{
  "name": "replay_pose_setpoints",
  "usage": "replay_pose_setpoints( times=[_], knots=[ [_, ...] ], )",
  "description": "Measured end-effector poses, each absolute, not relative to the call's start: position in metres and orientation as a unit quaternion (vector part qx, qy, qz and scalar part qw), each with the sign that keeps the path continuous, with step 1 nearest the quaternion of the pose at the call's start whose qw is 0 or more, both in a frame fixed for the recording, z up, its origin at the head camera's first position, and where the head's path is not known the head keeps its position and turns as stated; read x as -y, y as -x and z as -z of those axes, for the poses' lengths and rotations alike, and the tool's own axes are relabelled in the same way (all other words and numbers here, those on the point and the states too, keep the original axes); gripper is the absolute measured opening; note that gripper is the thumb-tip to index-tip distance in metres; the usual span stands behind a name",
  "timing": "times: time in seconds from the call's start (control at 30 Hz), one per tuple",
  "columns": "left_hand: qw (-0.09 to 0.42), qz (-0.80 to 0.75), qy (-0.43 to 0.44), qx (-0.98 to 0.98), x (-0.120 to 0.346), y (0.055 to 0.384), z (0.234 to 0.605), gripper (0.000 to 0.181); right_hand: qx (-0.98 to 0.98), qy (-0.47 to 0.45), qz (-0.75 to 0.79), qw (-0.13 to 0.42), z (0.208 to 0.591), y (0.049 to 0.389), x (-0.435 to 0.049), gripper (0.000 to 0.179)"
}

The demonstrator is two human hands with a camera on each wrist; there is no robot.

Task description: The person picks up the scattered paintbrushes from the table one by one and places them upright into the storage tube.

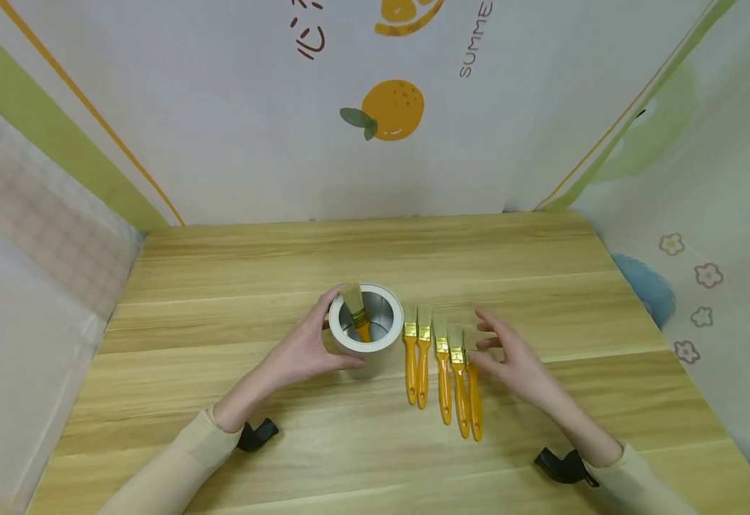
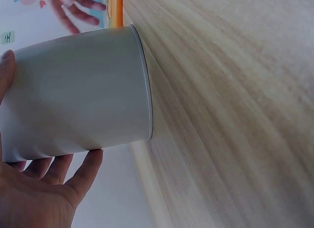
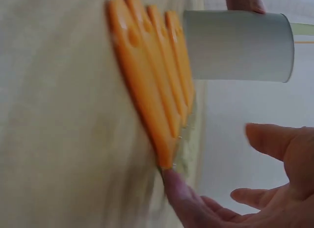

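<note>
The left grip (image 1: 298,350) wraps round the can (image 2: 78,95), a leaning brush (image 1: 359,317) inside it. The right grip (image 1: 517,365) is wide, touching or nearly touching the end brush (image 1: 475,411); a careless pinch might drag the neighbouring brushes (image 1: 444,390) askew, and slackening on the left could tip the can.

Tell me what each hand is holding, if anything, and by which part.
The left hand holds the can around its outer wall. The right hand grips nothing; whether it touches the nearest brush is unclear.
</note>
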State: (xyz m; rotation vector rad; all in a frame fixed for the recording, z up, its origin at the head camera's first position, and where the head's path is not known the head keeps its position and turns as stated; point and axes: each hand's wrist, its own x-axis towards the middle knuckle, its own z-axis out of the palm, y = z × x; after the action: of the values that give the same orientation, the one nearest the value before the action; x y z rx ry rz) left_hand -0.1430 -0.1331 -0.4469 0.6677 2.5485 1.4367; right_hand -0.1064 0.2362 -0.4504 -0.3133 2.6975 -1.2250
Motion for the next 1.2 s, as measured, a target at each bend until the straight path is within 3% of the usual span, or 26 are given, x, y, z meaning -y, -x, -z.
replay_pose_setpoints(
  times=[0.2,0.4,0.9,1.2],
  knots=[
    [0.070,-0.482,-0.228,-0.843,0.133,0.143,0.445,0.120,-0.919,0.091,0.373,0.086,0.458,0.099,-0.232,0.096],
    [0.071,-0.482,-0.230,-0.843,0.132,0.143,0.444,0.120,-0.941,0.061,0.325,0.072,0.461,0.092,-0.223,0.103],
    [0.069,-0.481,-0.233,-0.842,0.134,0.144,0.446,0.121,-0.928,0.032,0.364,0.075,0.467,0.096,-0.225,0.102],
    [0.070,-0.474,-0.220,-0.850,0.133,0.144,0.446,0.121,-0.908,0.033,0.412,0.068,0.451,0.108,-0.228,0.091]
  ],
)
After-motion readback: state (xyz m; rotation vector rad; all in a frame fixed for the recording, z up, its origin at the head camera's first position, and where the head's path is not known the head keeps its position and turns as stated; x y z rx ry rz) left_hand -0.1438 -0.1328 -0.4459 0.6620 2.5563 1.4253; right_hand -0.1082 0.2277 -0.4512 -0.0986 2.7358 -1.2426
